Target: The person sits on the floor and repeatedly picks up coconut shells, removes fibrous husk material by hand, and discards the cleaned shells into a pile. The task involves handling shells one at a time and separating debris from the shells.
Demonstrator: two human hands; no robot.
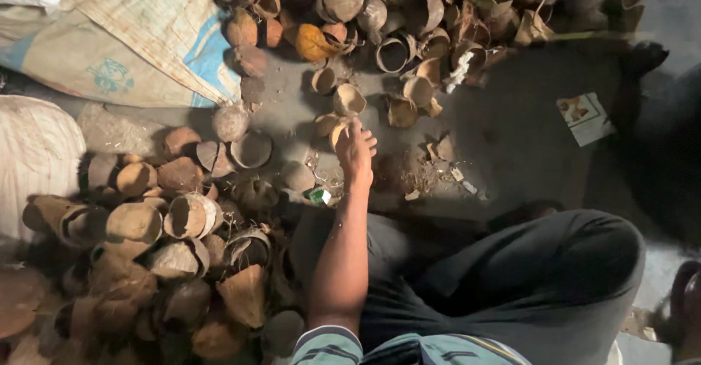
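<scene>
The left hand (355,152), mid-frame, has its grip pinching a small coconut shell piece (337,133) off the floor (511,139); the curved, fibrous edge could slip free.

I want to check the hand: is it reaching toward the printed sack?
No, the left hand touches a coconut shell half on the floor, apart from the sack.

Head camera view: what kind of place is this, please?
Probably a small coconut-processing work spot on a bare floor. Piles of coconut shell halves lie around, more shells are heaped ahead, and woven sacks lie nearby. The left hand reaches for one shell piece.
</scene>
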